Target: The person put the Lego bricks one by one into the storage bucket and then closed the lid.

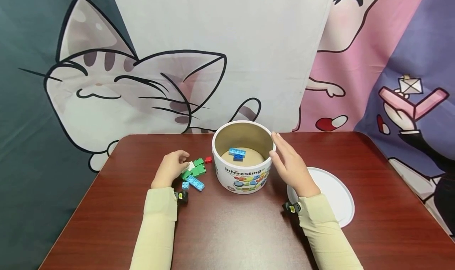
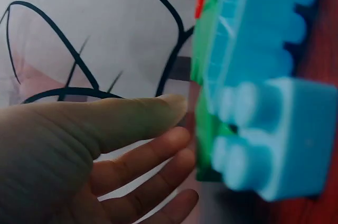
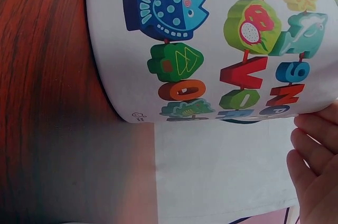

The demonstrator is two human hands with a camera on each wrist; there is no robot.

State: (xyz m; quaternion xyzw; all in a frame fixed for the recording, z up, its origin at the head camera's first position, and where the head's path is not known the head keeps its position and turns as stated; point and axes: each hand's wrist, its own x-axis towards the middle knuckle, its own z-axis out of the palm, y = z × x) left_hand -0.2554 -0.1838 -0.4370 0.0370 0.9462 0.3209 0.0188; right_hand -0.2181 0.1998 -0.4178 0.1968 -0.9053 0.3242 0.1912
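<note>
My left hand (image 1: 171,167) is beside a small pile of toy bricks, its thumb and fingers parted in the left wrist view with nothing seen between them. In the pile are green bricks (image 1: 198,168), a white brick (image 1: 190,166), a long light-blue brick (image 1: 195,183) and a small light-blue brick (image 2: 296,139). A red brick (image 1: 208,160) lies close to the bucket. The round white bucket (image 1: 243,180) stands upright, with light-blue (image 1: 237,152) and dark-blue (image 1: 238,158) bricks on its floor. Fairly straight, the fingers of my right hand (image 1: 292,167) touch the bucket's right side.
A flat white lid (image 1: 337,199) lies on the brown table (image 1: 227,230), partly under my right forearm. Behind the table's far edge hangs a cloth printed with cartoon cats (image 1: 103,84).
</note>
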